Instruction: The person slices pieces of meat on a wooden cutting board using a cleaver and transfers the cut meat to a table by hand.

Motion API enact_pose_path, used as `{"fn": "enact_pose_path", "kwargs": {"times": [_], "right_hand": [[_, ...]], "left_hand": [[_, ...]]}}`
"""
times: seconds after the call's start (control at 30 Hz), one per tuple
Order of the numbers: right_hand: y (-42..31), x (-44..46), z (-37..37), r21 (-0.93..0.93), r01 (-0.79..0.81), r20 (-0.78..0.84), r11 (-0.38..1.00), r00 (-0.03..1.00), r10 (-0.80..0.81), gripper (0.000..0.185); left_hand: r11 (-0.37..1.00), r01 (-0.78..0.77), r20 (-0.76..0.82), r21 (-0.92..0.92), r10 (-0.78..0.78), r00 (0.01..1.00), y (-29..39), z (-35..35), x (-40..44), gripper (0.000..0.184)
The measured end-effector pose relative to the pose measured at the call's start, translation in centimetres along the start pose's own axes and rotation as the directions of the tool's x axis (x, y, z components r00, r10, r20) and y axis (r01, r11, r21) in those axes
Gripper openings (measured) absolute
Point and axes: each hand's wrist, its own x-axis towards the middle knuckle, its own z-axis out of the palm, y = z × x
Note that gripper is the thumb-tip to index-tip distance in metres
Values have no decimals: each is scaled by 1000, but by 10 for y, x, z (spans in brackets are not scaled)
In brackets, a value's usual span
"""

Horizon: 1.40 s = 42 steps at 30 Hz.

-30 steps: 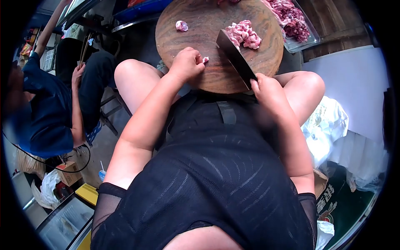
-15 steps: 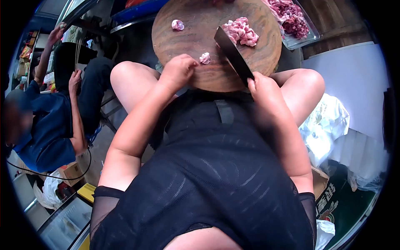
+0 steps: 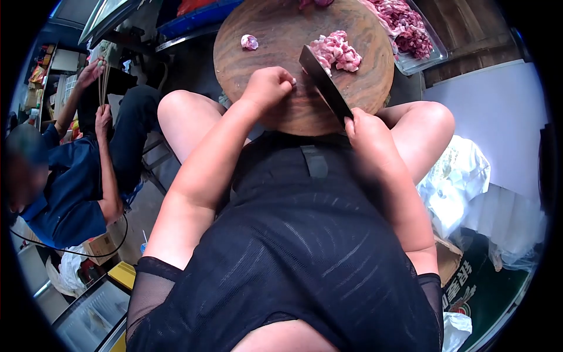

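Observation:
A round wooden chopping block (image 3: 246,26) stands between my knees. My right hand (image 3: 365,126) grips the handle of a dark-bladed cleaver (image 3: 325,82), whose blade slants up and left across the block, beside a pile of chopped pink meat (image 3: 337,50). Left of the blade, my left hand (image 3: 268,87) is closed, fingers curled over a small piece of meat, of which only a pale bit shows at the fingertips. Another small meat piece (image 3: 249,42) lies apart at the block's upper left. Darker meat (image 3: 316,2) is partly cut off at the top edge.
A clear tray (image 3: 434,56) of chopped meat sits right of the block. A blue crate (image 3: 193,20) is at upper left. At the left, another person (image 3: 70,176) in dark blue holds thin sticks (image 3: 104,85). White plastic bags (image 3: 454,182) and a green box (image 3: 492,293) lie at right.
My left hand has moved right over the small meat piece and closed on it, hiding it. The cleaver stays in my right hand, nearly unmoved. The other person's raised hand has come down to the sticks.

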Motion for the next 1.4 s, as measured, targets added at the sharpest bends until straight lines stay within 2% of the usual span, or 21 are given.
{"fn": "enact_pose_path", "kwargs": {"times": [0.03,0.1,0.23,0.27,0.33,0.37,0.47,0.7,0.77,0.8,0.87,0.93,1.0,1.07,1.13,1.2,1.23,1.27,1.3,1.33,1.4], "right_hand": [[0,0,0,3,-4,3,1000,1000,4,23],[0,1,-3,15,-10,-2,1000,1000,10,23],[0,2,-5,24,-35,36,999,999,34,23],[0,2,-5,25,-30,32,999,999,30,23],[0,2,-6,35,-30,36,999,999,28,24],[0,2,-6,36,-29,35,999,999,27,24],[1,1,-4,22,-24,26,999,999,23,24],[11,-8,-3,149,-24,-4,988,1000,25,24],[23,-17,3,238,-31,-33,971,999,40,24],[28,-24,8,317,-24,-121,948,990,66,24],[28,-33,3,388,-8,-200,922,975,92,24],[18,-37,-13,580,-232,-50,780,946,319,23],[24,-36,-13,709,-257,8,657,934,357,21],[19,-35,-22,634,-237,-23,736,946,324,20],[10,-37,-34,598,-258,33,759,954,298,21],[8,-34,-35,552,-276,91,787,958,272,21],[8,-31,-33,488,-234,116,841,972,203,22],[8,-28,-31,423,-188,145,886,980,139,24],[7,-26,-30,357,-138,181,924,980,76,26],[4,-23,-29,359,-139,180,923,981,77,26],[-1,-14,-28,325,-110,163,939,985,59,27]], "left_hand": [[894,183,83,-409,-163,983,4,-5,3,13],[607,309,213,-732,-226,950,5,-17,-4,19],[266,295,259,-918,-162,952,1,-21,-17,21],[270,290,254,-918,-162,954,0,-20,-18,21],[-5,300,300,-954,3,954,1,-20,-22,22],[-27,327,328,-945,-77,942,3,-21,-23,23],[168,267,235,-949,-187,954,7,-13,-23,25],[298,266,193,-917,-252,948,24,-12,-15,38],[403,13,-72,-915,-195,978,39,-8,-2,47],[398,10,-73,-917,-194,978,48,-7,7,47],[609,-392,-380,-690,156,912,66,-4,22,52],[823,-456,-229,-338,398,888,75,-4,30,53],[932,-355,122,68,345,931,61,16,48,52],[864,-448,-22,228,465,885,53,14,46,46],[927,-374,-272,2,361,892,21,-3,69,38],[966,-203,-585,158,257,769,-20,-29,83,24],[948,39,-635,317,181,751,-39,-40,84,27],[917,191,-603,351,66,795,-60,-48,87,29],[883,295,-391,365,-143,909,-68,-62,85,28],[921,227,-440,317,-68,895,-73,-62,75,25],[917,318,-260,242,-254,931,-63,-73,68,27]]}}
